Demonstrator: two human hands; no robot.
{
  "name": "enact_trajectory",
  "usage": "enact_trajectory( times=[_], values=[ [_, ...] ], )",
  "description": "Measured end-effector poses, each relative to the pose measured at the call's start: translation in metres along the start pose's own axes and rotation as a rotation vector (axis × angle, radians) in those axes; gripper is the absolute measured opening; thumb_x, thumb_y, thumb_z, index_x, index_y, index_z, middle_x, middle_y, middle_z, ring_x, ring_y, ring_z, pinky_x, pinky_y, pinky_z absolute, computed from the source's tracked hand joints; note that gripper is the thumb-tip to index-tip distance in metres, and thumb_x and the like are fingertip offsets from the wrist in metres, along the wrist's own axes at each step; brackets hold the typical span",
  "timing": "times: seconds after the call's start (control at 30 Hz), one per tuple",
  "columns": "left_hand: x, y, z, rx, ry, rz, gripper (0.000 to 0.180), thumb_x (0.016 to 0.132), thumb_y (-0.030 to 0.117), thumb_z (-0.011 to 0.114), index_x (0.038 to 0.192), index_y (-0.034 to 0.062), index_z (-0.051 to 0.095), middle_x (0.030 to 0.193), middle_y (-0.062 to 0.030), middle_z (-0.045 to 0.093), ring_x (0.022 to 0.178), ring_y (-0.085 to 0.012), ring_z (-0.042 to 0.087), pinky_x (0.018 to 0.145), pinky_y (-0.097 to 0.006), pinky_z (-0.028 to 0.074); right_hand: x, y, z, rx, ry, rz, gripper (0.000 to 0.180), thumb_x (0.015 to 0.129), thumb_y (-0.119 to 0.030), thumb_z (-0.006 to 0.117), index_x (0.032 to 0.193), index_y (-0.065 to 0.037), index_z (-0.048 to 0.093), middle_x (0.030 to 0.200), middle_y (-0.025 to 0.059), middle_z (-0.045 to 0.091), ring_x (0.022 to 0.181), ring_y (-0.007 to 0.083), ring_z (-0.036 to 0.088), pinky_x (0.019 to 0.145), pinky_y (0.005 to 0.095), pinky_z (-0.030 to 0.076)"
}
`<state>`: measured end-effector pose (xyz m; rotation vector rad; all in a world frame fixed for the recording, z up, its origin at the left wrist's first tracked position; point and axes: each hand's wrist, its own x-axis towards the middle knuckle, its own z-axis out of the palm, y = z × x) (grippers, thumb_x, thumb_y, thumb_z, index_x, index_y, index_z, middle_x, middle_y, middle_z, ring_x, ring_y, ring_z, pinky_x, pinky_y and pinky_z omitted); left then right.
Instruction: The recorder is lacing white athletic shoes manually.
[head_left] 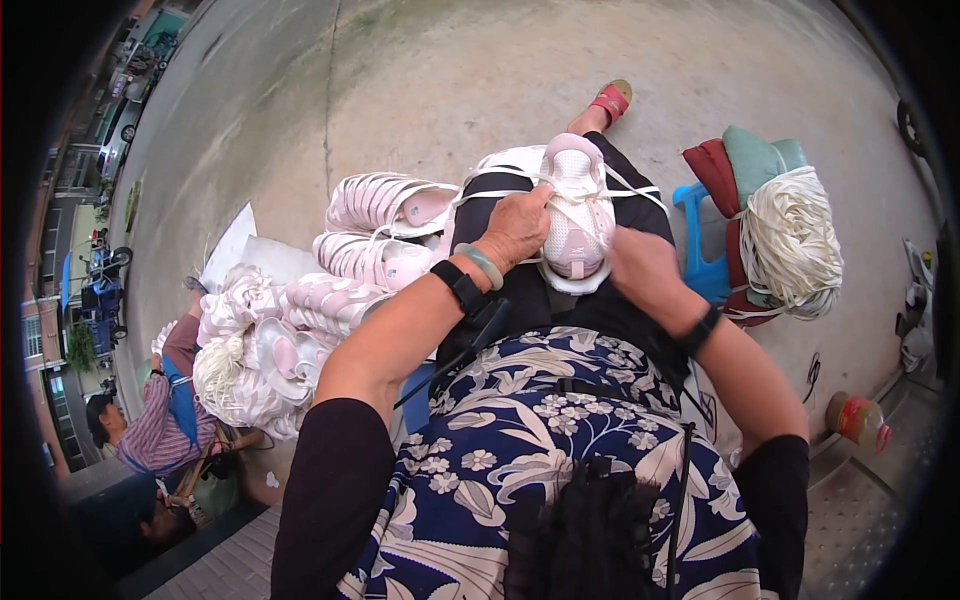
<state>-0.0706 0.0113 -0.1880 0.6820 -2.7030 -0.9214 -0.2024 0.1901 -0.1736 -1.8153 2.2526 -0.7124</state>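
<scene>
A pale pink and white sneaker [570, 225] rests on my lap, its toe pointing away from me. White shoelace [625, 182] lies in loose loops across it and over both my thighs. My left hand [515, 228] is closed at the shoe's left edge, thumb and fingers pinching the shoelace near the eyelets. Close to the shoe's right side is my right hand [645, 268], curled and smeared by motion; its fingers and anything in them cannot be made out.
To my left lie several pink and white shoes [385, 262] and a bundle of white laces [220, 372]. At right, a blue plastic stool [705, 255] stands beside folded cloth [755, 155] with a thick hank of white laces [790, 240]. A plastic bottle [855, 418] lies farther right. People [165, 425] sit at far left.
</scene>
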Motion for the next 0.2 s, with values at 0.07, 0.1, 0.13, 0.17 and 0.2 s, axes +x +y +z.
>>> enact_trajectory(
  times=[0.07,0.1,0.13,0.17,0.2],
  values=[
    [-0.007,-0.001,-0.004,0.031,0.046,0.007,0.021,0.077,0.01,0.045,0.096,0.0049,0.052,0.067,-0.023,0.058,0.068,-0.0395,0.059,0.064,-0.047,0.047,-0.048,0.025,-0.033,-0.01,-0.15,0.197,0.014,0.083,-0.017,0.05,0.075,-0.005,0.049,0.068,0.0165,0.055,0.066,0.0368,0.056,0.057,0.0462,0.043],
    [-0.007,0.001,-0.004,0.026,0.054,0.0,0.021,0.077,0.01,0.045,0.096,0.0049,0.052,0.067,-0.023,0.058,0.068,-0.0395,0.059,0.064,-0.047,0.047,-0.087,0.053,-0.039,-0.063,-0.143,0.281,0.012,0.083,-0.015,0.05,0.077,-0.004,0.05,0.068,0.0178,0.054,0.069,0.0385,0.056,0.061,0.0482,0.042],
    [-0.006,0.005,-0.004,0.026,0.039,-0.014,0.021,0.077,0.01,0.046,0.096,0.005,0.052,0.067,-0.0227,0.058,0.069,-0.0395,0.06,0.064,-0.047,0.047,-0.13,0.083,-0.045,-0.147,-0.193,0.42,0.012,0.083,-0.014,0.048,0.078,-0.003,0.05,0.069,0.0182,0.055,0.069,0.0385,0.055,0.062,0.0476,0.043],
    [-0.002,0.008,-0.003,0.021,0.018,-0.018,0.02,0.077,0.011,0.046,0.095,0.0051,0.052,0.067,-0.0223,0.059,0.069,-0.0396,0.06,0.064,-0.047,0.047,-0.187,0.12,-0.046,-0.129,-0.149,0.468,0.013,0.084,-0.015,0.046,0.082,-0.003,0.052,0.071,0.0171,0.059,0.067,0.0359,0.057,0.063,0.0474,0.044],
    [-0.003,0.008,-0.002,0.045,-0.007,-0.044,0.021,0.077,0.013,0.047,0.096,0.0055,0.053,0.068,-0.023,0.059,0.071,-0.0395,0.06,0.066,-0.047,0.048,-0.185,0.121,-0.045,-0.129,-0.155,0.464,0.013,0.084,-0.015,0.046,0.082,-0.003,0.052,0.071,0.0171,0.059,0.067,0.0359,0.057,0.063,0.0474,0.044]
  ],
)
